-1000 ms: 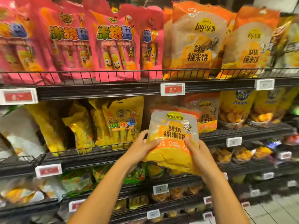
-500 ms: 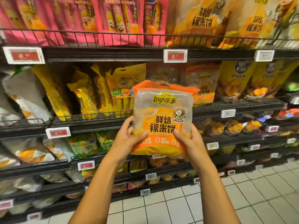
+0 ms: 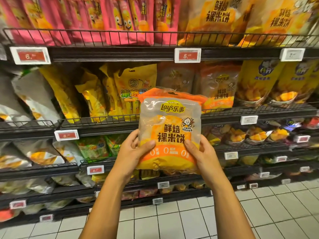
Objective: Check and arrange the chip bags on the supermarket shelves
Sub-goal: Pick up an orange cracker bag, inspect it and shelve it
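Two hands held one orange Lay's bag [image 3: 170, 133] upright, out in front of the wire-fronted middle shelf [image 3: 241, 110]. The left hand [image 3: 133, 155] gripped the bag's lower left edge, thumb pressed across the front and fingers curled behind; the right hand [image 3: 201, 156] gripped the lower right edge the same way. A second earlier the bag had been low and tilted, close to that shelf's front rail; it had since been drawn away from the shelf, raised, and turned square to the camera, so its printed face read plainly. This looked like the checking part of the task, with the bag off the shelf for inspection and not yet put back.

Behind the held bag, on the middle shelf, matching orange bags [image 3: 218, 88] stood just to its right, and a darker gap with one recessed bag sat beside them. Left of that gap stood yellow snack bags [image 3: 136, 88]. The likely home for the held bag was that gap, beneath the red price tag [image 3: 187, 55] on the shelf edge above.
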The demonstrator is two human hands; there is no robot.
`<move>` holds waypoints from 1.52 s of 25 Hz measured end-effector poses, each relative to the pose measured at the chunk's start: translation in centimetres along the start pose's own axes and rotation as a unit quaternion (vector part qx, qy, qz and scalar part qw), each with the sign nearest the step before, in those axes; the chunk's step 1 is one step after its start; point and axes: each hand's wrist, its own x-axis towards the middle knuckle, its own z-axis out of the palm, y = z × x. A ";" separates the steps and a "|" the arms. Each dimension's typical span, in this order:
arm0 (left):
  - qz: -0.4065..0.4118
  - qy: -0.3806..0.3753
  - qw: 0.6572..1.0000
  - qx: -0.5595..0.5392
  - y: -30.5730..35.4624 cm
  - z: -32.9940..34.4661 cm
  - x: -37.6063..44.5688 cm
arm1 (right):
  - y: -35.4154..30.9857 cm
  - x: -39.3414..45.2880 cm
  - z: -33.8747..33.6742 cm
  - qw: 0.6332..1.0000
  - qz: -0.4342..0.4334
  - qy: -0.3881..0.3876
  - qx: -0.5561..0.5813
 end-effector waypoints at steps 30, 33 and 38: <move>-0.009 0.008 1.000 0.025 2.2 5.7 4.0 | -1.5 5.7 -6.0 0.996 0.052 -0.017 0.064; -0.014 0.009 1.000 -0.001 1.6 5.6 4.2 | -2.3 5.1 -7.0 0.990 0.043 -0.054 0.122; 0.003 0.005 1.000 0.006 0.8 6.3 4.5 | -2.8 4.7 -7.6 0.989 0.032 -0.062 0.130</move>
